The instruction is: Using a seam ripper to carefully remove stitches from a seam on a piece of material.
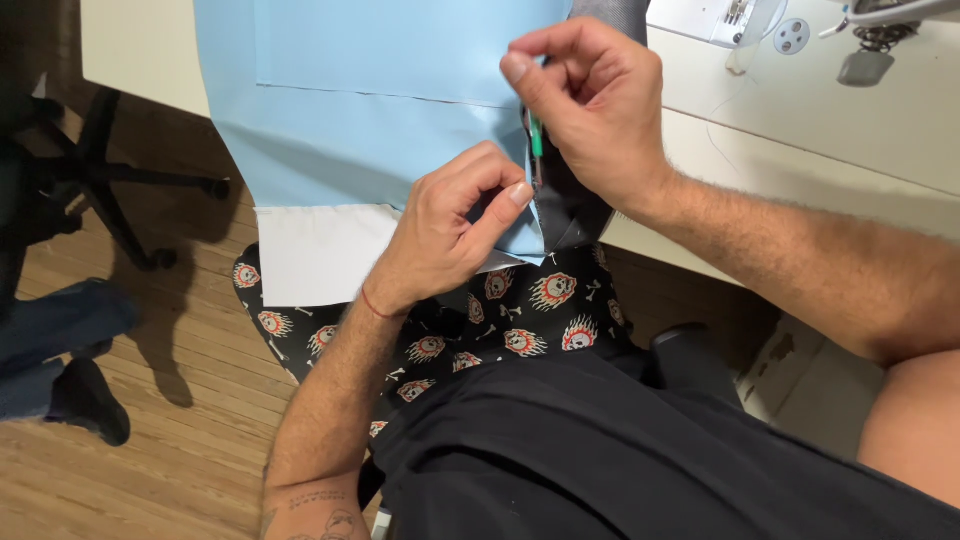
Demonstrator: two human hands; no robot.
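Right at the centre, the light blue fabric (380,110) hangs off the near edge of the white worktop (860,130) and drops toward the person's lap, with a white layer (320,255) showing below its lower hem. The left hand (450,225) is closed in a pinch on the blue fabric's right edge, thumb and forefinger pressed together, and exactly what lies between them is hidden by the knuckles. Just above, the right hand (590,105) is curled shut around a slim green-handled tool (536,135); only a short stretch of handle shows, and its tip is too small to make out where it meets the edge. A dark grey strip (570,215) runs under that edge, partly covered by both hands. Below, a black cloth with a flaming skull print (520,320) lies across the lap, cut off by the black shirt (620,460). Top right, a sewing machine (790,25) is cropped by the frame. Far left, on the wooden floor (170,420), an office chair base (110,190) and another person's dark shoe (90,400).
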